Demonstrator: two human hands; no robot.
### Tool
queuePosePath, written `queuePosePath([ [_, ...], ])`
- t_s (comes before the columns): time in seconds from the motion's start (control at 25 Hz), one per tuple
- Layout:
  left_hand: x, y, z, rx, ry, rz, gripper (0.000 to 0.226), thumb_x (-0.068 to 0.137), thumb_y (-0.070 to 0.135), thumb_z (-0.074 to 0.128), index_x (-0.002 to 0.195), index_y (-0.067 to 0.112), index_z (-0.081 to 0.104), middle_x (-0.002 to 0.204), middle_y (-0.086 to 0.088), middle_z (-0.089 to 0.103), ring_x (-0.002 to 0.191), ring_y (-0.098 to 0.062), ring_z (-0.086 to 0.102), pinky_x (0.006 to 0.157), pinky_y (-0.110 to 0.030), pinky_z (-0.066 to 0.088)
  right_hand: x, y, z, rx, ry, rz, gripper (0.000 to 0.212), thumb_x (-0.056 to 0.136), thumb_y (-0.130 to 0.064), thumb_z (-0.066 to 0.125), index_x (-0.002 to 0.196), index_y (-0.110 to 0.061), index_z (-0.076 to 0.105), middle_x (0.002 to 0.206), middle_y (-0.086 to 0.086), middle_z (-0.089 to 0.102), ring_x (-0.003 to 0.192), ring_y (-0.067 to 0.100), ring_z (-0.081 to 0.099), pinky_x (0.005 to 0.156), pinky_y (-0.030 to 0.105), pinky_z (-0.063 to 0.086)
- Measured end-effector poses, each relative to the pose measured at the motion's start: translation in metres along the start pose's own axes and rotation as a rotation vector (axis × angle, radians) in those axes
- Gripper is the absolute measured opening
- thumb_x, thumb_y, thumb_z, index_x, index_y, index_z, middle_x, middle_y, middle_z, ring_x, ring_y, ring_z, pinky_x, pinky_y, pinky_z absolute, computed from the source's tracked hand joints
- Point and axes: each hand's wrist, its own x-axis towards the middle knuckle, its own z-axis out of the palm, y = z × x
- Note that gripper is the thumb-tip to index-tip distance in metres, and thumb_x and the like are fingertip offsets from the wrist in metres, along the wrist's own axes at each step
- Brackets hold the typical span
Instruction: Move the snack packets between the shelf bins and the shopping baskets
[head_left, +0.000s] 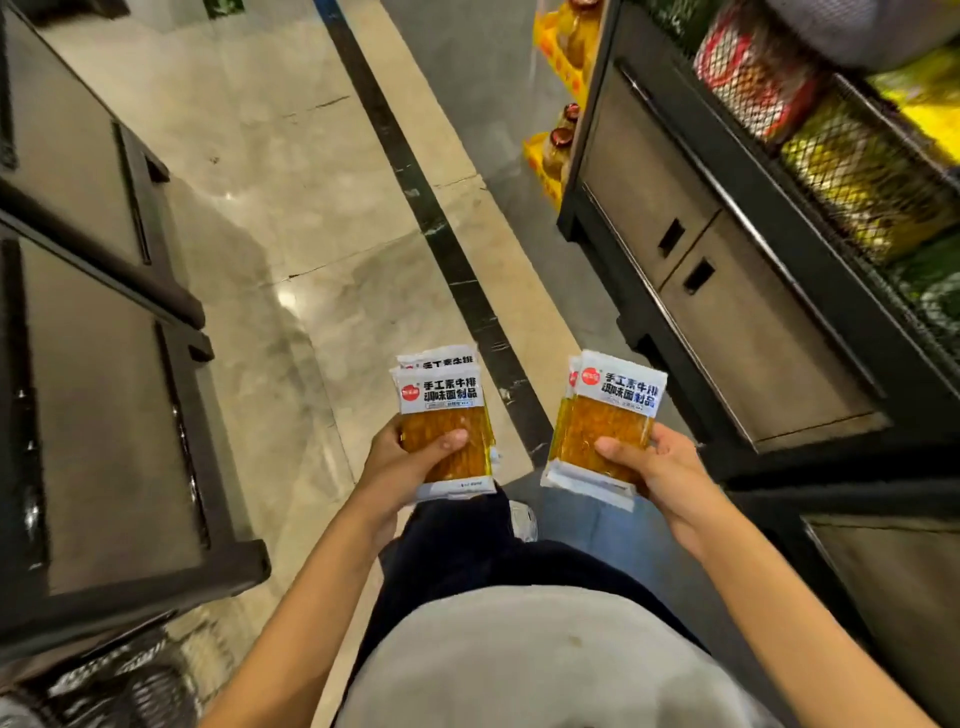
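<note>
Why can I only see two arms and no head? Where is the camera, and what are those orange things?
There is only one picture, and the camera sits on the person's head, looking down. That is why you see only arms, a grey shirt and legs. The left hand grips the left stack of orange snack packets, thumb on top. The right hand grips the right stack the same way. Both stacks are held above the shiny floor, resting on nothing. On the right are mesh bins full of other snacks.

Glossy clear-and-white plastic snack packets (441, 397), polished stone floor (260, 156) (mirror-bright), black metal-mesh shelf bins (857, 171).
</note>
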Motion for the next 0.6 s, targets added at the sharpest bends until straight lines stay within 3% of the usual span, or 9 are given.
queuePosePath([
  [0.2, 0.090, 0.072, 0.036, 0.029, -0.051, 0.003, 0.039, 0.078, 0.021, 0.073, 0.113, 0.025, 0.056, 0.103, 0.007, 0.067, 0.085, -0.004, 0.065, 0.054, -0.010, 0.049, 0.079, -0.069, 0.002, 0.027, 0.067, -0.002, 0.039, 0.077, -0.009, 0.071, 0.114, -0.014, 0.060, 0.109, 0.006, 0.070, 0.099, 0.021, 0.066, 0.085, 0.033, 0.052],
  [0.4, 0.199, 0.178, 0.093, 0.198, -0.249, 0.077, 0.045, 0.077, 0.026, 0.074, 0.115, 0.027, 0.050, 0.104, 0.009, 0.062, 0.088, -0.005, 0.061, 0.054, -0.012, 0.049, 0.146, -0.146, 0.002, 0.173, 0.240, -0.087, 0.028, 0.076, -0.007, 0.071, 0.100, -0.019, 0.061, 0.102, 0.002, 0.070, 0.090, 0.014, 0.067, 0.072, 0.024, 0.052],
  [0.52, 0.254, 0.258, 0.142, 0.320, -0.449, 0.097, 0.047, 0.078, 0.026, 0.073, 0.117, 0.026, 0.047, 0.104, 0.009, 0.061, 0.087, -0.006, 0.060, 0.053, -0.012, 0.051, 0.170, -0.203, -0.001, 0.301, 0.373, -0.167, 0.027, 0.075, -0.007, 0.071, 0.096, -0.021, 0.061, 0.096, -0.002, 0.070, 0.085, 0.011, 0.067, 0.065, 0.020, 0.052],
  [0.6, 0.283, 0.310, 0.182, 0.409, -0.578, 0.176, 0.036, 0.079, 0.022, 0.072, 0.108, 0.027, 0.051, 0.103, 0.008, 0.062, 0.084, -0.003, 0.060, 0.053, -0.009, 0.050, 0.181, -0.242, -0.007, 0.359, 0.446, -0.240, 0.032, 0.071, -0.010, 0.073, 0.098, -0.021, 0.060, 0.094, -0.004, 0.071, 0.085, 0.009, 0.067, 0.063, 0.017, 0.053],
])
